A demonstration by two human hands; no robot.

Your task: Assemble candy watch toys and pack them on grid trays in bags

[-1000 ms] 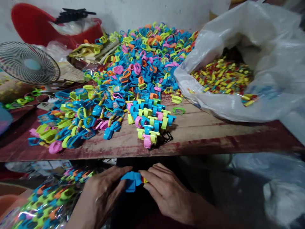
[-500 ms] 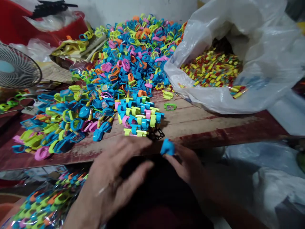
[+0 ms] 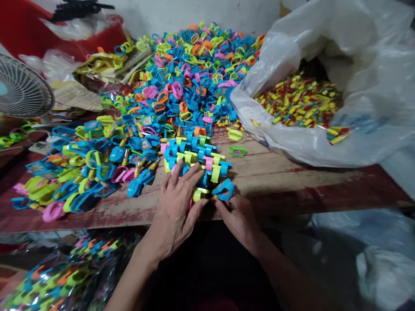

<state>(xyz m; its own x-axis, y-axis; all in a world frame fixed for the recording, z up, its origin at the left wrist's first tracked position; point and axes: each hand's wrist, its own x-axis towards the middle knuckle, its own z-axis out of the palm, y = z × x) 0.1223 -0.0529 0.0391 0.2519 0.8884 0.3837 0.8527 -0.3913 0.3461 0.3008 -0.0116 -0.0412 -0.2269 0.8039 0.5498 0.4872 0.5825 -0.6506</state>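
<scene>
My left hand (image 3: 177,199) lies on the near left part of a tight block of toy watches (image 3: 191,149) in blue, yellow, green, pink and orange. Its fingers are stretched out and spread, and the thumb points toward the block's near edge. My right hand (image 3: 239,218) is closed, pinching a blue toy watch (image 3: 224,190) at the block's near right corner. A yellow toy watch (image 3: 200,193) at the block's near end shows between the two hands. Left of the block spreads a loose heap of toy watches (image 3: 94,160), several with yellow-red wrapped pieces among them.
A big pile of toy watches (image 3: 194,65) rises against the wall. On the right, a white plastic bag (image 3: 292,144) holds small yellow-red pieces (image 3: 301,99). A fan (image 3: 24,86) stands at left. Filled clear bags (image 3: 55,280) lie below the table edge (image 3: 324,203).
Both hands have moved forward to the block; my left hand now rests on it. The blue toy watch in my right hand has come up beside its near corner. The view has shifted slightly.
</scene>
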